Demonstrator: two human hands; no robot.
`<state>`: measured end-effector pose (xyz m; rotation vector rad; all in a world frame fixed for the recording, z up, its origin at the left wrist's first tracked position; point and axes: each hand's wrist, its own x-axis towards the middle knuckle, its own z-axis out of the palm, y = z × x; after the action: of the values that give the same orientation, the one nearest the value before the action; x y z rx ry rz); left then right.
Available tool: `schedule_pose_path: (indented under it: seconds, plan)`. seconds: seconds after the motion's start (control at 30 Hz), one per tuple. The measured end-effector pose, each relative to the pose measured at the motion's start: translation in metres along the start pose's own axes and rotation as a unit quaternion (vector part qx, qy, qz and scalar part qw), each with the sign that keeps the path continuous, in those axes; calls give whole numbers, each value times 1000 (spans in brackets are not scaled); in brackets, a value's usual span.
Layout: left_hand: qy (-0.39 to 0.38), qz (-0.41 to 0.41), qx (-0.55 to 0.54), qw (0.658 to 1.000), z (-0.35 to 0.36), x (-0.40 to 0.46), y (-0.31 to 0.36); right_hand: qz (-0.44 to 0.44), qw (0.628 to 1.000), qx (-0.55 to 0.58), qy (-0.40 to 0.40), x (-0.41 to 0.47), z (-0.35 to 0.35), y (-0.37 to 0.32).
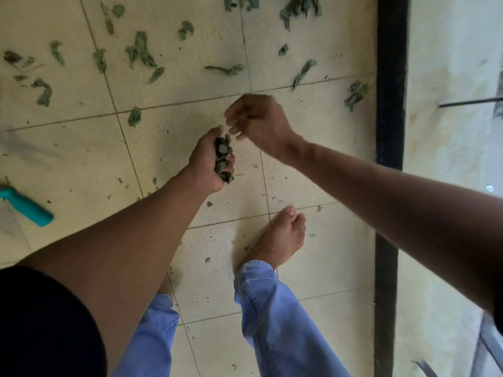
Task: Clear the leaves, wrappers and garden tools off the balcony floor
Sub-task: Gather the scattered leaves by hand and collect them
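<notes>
Left hand [208,161] at frame center grips a bunch of leaves [223,160], fingers curled round it. Right hand [255,121] just above-right, blurred; fingers bent near the bunch, can't tell if it holds anything. Loose leaves [141,50] scattered over the tiled floor [313,186] across the upper frame; teal tool handle [27,205] at left edge.

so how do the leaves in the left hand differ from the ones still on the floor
The leaves in the left hand are bunched into one tight wad, gripped by the left hand; the leaves on the floor lie scattered singly across the tiles. The held wad is off the ground, while the floor leaves lie loose, untouched by either hand. Both look dark green and wilted.
</notes>
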<state>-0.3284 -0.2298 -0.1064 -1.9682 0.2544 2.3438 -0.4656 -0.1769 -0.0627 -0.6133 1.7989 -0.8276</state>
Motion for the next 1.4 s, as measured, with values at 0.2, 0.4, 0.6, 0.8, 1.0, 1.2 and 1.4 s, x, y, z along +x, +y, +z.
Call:
schedule_pose_path:
  seconds: [0.2, 0.4, 0.6, 0.8, 1.0, 1.2, 1.4]
  plan:
    - [-38, -10, -5, 999, 8, 8, -1, -1, 995, -71, 65, 34, -38, 16]
    - [-62, -21, 13, 998, 11, 8, -3, -20, 891, -432, 136, 49, -80, 49]
    - [-69, -21, 39, 997, 7, 9, -12, -65, 836, -539, 80, 41, -99, 73]
    - [-67, -35, 50, 996, 8, 7, -23, 27, 924, -357, 138, 15, -70, 71]
    - [-78, -14, 60, 995, 19, 0, -31, 81, 975, 146, 144, -26, -6, 38]
    - [-91, -14, 67, 994, 23, -1, -36, -33, 967, -157, 198, -50, 28, 40]
    - [-66, -25, 80, 994, 17, 3, -30, -4, 964, -200, 174, -44, -20, 53]
